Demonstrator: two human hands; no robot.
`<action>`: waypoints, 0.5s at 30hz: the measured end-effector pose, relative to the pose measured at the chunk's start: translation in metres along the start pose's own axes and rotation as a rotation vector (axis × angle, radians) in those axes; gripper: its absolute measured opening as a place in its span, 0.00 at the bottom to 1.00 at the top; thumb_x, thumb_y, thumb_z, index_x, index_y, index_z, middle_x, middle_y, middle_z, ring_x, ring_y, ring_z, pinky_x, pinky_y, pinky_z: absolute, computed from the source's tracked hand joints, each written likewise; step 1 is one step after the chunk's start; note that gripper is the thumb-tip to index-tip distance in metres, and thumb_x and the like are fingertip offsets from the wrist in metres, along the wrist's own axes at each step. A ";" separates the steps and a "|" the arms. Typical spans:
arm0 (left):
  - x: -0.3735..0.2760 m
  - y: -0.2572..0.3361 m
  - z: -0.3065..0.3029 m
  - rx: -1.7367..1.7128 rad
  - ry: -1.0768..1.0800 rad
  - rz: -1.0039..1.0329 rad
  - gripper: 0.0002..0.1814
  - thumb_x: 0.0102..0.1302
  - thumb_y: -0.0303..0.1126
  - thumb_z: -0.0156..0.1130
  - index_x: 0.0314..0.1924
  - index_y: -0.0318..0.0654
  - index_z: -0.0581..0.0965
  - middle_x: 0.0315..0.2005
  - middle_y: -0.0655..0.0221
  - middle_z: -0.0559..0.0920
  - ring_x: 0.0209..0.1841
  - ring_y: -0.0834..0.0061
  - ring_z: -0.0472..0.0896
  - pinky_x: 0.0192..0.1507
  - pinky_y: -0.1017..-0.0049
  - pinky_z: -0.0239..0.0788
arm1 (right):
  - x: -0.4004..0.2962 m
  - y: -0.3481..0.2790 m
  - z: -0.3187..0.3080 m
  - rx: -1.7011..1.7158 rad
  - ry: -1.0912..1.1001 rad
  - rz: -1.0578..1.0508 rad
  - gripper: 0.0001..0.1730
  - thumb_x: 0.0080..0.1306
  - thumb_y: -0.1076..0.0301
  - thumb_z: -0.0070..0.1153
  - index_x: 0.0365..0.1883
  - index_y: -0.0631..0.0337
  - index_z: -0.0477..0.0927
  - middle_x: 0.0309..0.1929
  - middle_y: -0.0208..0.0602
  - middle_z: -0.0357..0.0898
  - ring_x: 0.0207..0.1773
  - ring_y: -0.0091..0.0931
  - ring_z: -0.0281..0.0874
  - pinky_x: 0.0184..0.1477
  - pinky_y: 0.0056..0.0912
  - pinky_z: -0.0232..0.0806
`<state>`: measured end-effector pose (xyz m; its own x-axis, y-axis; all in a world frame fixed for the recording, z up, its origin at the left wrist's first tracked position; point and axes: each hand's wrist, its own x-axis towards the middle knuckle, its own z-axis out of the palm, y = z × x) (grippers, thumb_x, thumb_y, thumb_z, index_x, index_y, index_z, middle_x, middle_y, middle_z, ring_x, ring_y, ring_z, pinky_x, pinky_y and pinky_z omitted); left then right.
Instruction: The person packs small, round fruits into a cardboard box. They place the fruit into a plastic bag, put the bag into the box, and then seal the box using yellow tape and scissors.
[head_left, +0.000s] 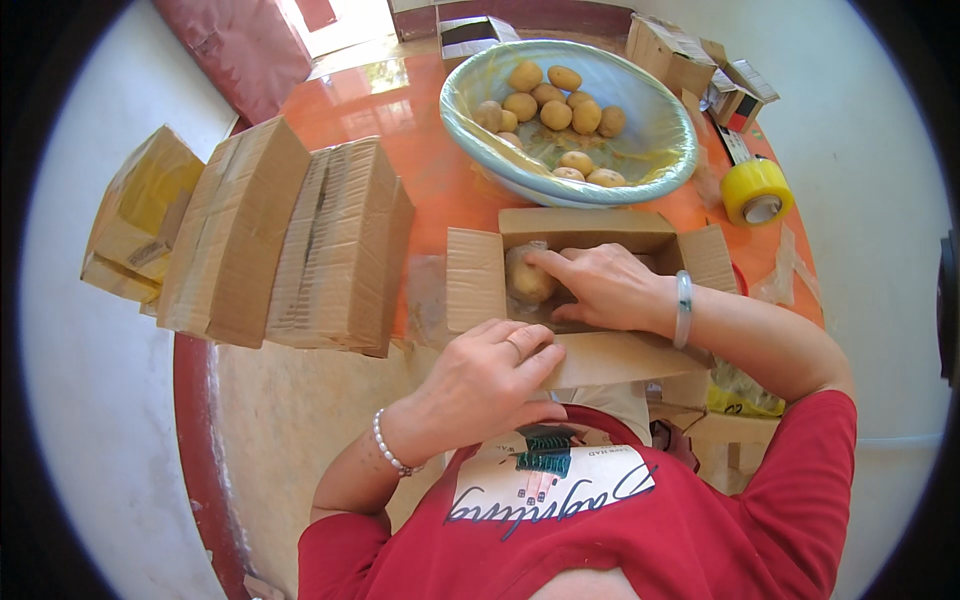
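Observation:
Before me an open cardboard box stands at the table's near edge, its flaps spread outward. My right hand reaches inside, its index finger over a potato in clear plastic and its thumb close to the potato's near side. This potato sits at the box's left end; my hand hides part of the interior. My left hand grips the near flap, fingers on top and thumb toward my body. Beyond the box, a light-blue basin lined with thin plastic holds several bare potatoes.
Several closed cardboard boxes stand in a row at the left of the orange table. A roll of yellow packing tape lies at the right edge. Behind the basin are more cartons. Loose clear film lies right of the box.

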<state>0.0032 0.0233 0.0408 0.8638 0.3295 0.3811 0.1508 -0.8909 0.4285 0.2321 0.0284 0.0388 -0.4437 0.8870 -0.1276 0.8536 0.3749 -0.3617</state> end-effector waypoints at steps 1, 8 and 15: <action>0.002 0.002 -0.004 -0.017 -0.008 -0.020 0.23 0.52 0.38 0.72 0.46 0.33 0.80 0.45 0.58 0.82 0.46 0.58 0.82 0.49 0.65 0.75 | 0.003 0.000 0.000 0.019 -0.015 0.024 0.39 0.53 0.65 0.69 0.62 0.64 0.66 0.41 0.55 0.82 0.45 0.49 0.81 0.47 0.49 0.72; 0.041 -0.019 -0.013 0.173 -0.134 -0.125 0.15 0.58 0.35 0.69 0.40 0.32 0.80 0.37 0.56 0.82 0.40 0.56 0.82 0.43 0.63 0.75 | 0.012 0.024 0.022 0.153 0.080 -0.039 0.37 0.56 0.67 0.66 0.63 0.64 0.67 0.42 0.55 0.82 0.48 0.48 0.80 0.49 0.48 0.71; 0.077 -0.055 0.008 0.368 -0.287 -0.095 0.06 0.50 0.26 0.68 0.28 0.31 0.81 0.30 0.53 0.81 0.37 0.56 0.83 0.41 0.63 0.75 | 0.017 0.031 0.032 0.242 0.094 -0.019 0.26 0.56 0.68 0.66 0.51 0.67 0.74 0.39 0.56 0.82 0.46 0.49 0.80 0.48 0.48 0.71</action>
<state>0.0657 0.0957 0.0398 0.9282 0.3610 0.0901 0.3508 -0.9298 0.1118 0.2428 0.0464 -0.0042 -0.4215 0.9061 -0.0363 0.7501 0.3259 -0.5754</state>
